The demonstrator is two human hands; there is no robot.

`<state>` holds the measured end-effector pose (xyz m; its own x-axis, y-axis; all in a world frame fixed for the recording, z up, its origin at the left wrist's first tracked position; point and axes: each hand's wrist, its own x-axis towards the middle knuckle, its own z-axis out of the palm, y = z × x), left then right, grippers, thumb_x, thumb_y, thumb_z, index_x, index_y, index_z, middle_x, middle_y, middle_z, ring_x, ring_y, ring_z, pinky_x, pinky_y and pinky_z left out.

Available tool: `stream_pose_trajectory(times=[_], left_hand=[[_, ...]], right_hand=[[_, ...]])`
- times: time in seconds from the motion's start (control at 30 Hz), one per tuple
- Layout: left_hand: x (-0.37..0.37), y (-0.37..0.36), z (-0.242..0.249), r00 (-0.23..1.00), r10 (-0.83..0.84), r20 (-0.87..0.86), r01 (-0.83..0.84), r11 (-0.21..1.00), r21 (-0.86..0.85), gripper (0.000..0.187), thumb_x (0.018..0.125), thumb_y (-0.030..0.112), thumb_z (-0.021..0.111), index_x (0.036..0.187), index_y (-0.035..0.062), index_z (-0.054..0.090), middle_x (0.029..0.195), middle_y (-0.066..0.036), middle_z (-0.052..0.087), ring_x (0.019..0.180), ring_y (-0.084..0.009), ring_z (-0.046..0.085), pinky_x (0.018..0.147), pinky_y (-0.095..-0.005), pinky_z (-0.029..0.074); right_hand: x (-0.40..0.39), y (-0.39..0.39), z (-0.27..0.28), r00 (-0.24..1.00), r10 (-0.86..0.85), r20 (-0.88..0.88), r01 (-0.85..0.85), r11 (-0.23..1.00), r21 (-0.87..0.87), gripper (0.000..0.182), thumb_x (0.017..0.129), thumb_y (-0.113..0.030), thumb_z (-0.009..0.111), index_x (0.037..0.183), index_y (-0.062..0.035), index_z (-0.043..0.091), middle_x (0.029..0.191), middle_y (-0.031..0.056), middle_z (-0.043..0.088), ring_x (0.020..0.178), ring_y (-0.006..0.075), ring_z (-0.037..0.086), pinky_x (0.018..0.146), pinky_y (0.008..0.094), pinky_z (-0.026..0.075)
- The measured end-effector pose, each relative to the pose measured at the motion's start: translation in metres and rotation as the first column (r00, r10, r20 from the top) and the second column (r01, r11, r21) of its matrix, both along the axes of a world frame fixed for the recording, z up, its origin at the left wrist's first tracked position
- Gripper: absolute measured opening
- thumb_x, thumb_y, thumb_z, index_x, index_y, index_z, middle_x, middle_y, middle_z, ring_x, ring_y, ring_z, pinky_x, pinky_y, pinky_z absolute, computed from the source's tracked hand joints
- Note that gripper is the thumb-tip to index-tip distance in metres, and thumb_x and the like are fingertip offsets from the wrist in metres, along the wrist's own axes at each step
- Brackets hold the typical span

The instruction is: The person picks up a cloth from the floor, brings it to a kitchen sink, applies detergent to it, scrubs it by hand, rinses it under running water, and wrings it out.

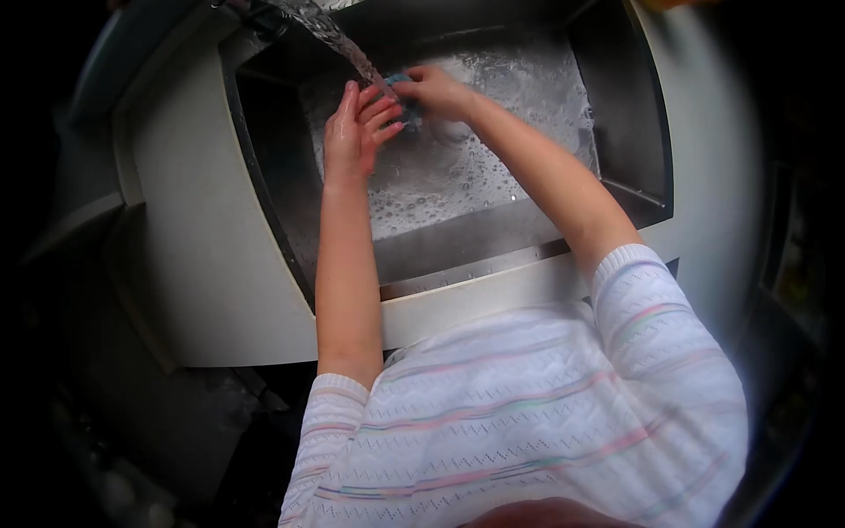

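My left hand [356,132] is held beneath the water stream [339,40], palm turned inward and fingers spread, with wet skin. Close to its fingertips, my right hand [436,92] is closed on a small blue-green thing [398,80], perhaps a cloth or sponge; its kind is not clear. Part of that thing is hidden behind the fingers and the falling water. Both hands are over the steel sink [458,227], where foamy water [493,167] covers the bottom.
A dark faucet [255,18] pours from the top left. Pale countertop [207,202] borders the sink on the left and right, and its front edge [475,295] lies against my striped white top [519,414].
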<state>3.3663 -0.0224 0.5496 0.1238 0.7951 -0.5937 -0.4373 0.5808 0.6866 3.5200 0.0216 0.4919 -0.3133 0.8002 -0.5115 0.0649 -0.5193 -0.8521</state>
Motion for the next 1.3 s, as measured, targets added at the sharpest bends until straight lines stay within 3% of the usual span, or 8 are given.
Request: stream_pose_trajectory(times=[0.13,0.4,0.43,0.57,0.77,0.9,1.07,1.3], left_hand=[[-0.003,-0.008,-0.028,0.948,0.319,-0.011,-0.27,0.783,-0.56,0.049,0.084,0.041,0.045,0.119,0.008,0.038,0.119,-0.026,0.04,0.112,-0.0391,0.04,0.088,-0.0598,0.032],[-0.024,-0.021,-0.132,0.393,0.012,0.919,0.109,0.992,-0.06,0.044,0.079,0.051,0.045,0.098,0.0116,0.05,0.103,-0.011,0.052,0.093,-0.0255,0.051,0.081,-0.0398,0.041],[-0.014,-0.024,-0.144,0.448,-0.135,0.884,-0.08,0.978,0.19,0.042,0.08,0.049,0.045,0.099,0.0116,0.05,0.1,-0.01,0.054,0.091,-0.0242,0.052,0.08,-0.0387,0.042],[0.029,-0.018,-0.082,0.849,0.361,0.386,-0.265,0.922,-0.282,0.036,0.084,0.039,0.044,0.101,0.0082,0.05,0.098,-0.008,0.056,0.088,-0.0216,0.055,0.078,-0.0354,0.044],[-0.033,-0.018,-0.165,0.785,0.026,0.619,-0.061,0.998,0.035,0.025,0.085,0.029,0.038,0.089,0.0092,0.052,0.093,-0.006,0.056,0.085,-0.022,0.054,0.08,-0.0347,0.044],[-0.016,0.0,-0.1,0.905,0.412,0.107,-0.38,0.896,-0.231,0.029,0.085,0.022,0.047,0.105,0.0012,0.051,0.103,-0.008,0.055,0.091,-0.0189,0.053,0.078,-0.0332,0.044],[-0.032,0.009,-0.052,0.963,-0.011,-0.27,0.036,0.996,0.086,0.035,0.069,0.016,0.071,0.098,0.0008,0.057,0.089,-0.005,0.059,0.08,-0.0142,0.056,0.073,-0.0269,0.044],[-0.009,0.018,-0.034,0.847,-0.144,-0.512,0.264,0.95,0.169,0.043,0.061,0.017,0.075,0.094,-0.0013,0.054,0.088,-0.007,0.059,0.08,-0.0137,0.055,0.072,-0.0266,0.043]], right_hand=[[-0.016,-0.011,-0.012,0.912,-0.097,0.398,-0.058,0.931,0.359,0.037,0.077,-0.022,0.052,0.104,0.0025,0.054,0.089,0.0204,0.061,0.082,0.0308,0.06,0.07,0.0372,0.047],[-0.07,-0.104,0.057,0.749,0.043,0.661,-0.566,0.56,0.605,0.033,0.08,-0.037,0.048,0.075,-0.0071,0.061,0.079,0.0151,0.06,0.072,0.0336,0.059,0.066,0.0414,0.047],[-0.069,-0.089,0.038,0.752,-0.024,0.659,-0.536,0.56,0.632,0.032,0.081,-0.035,0.045,0.073,-0.0078,0.061,0.078,0.0139,0.061,0.07,0.0325,0.06,0.063,0.0415,0.047],[-0.041,-0.015,-0.009,0.662,-0.003,0.75,-0.526,0.711,0.467,0.029,0.083,-0.03,0.043,0.074,-0.0072,0.059,0.075,0.0146,0.06,0.067,0.0328,0.057,0.062,0.0415,0.045],[-0.064,-0.067,0.03,0.777,-0.092,0.622,-0.403,0.686,0.605,0.028,0.083,-0.029,0.045,0.073,-0.0064,0.059,0.072,0.0167,0.059,0.066,0.0336,0.057,0.06,0.0419,0.045],[-0.052,-0.049,0.015,0.737,-0.047,0.674,-0.532,0.575,0.622,0.021,0.077,-0.026,0.054,0.073,-0.0065,0.059,0.089,0.0138,0.058,0.083,0.0302,0.054,0.069,0.0433,0.043],[-0.03,-0.046,0.009,0.622,-0.097,0.777,-0.73,0.286,0.621,0.018,0.074,-0.024,0.056,0.079,-0.0077,0.063,0.112,0.0145,0.05,0.112,0.0308,0.04,0.089,0.0574,0.028],[-0.045,-0.052,0.013,0.403,-0.044,0.914,-0.842,0.373,0.389,0.022,0.072,-0.022,0.054,0.086,-0.0096,0.065,0.119,0.0174,0.043,0.121,0.0348,0.025,0.091,0.0647,0.019]])
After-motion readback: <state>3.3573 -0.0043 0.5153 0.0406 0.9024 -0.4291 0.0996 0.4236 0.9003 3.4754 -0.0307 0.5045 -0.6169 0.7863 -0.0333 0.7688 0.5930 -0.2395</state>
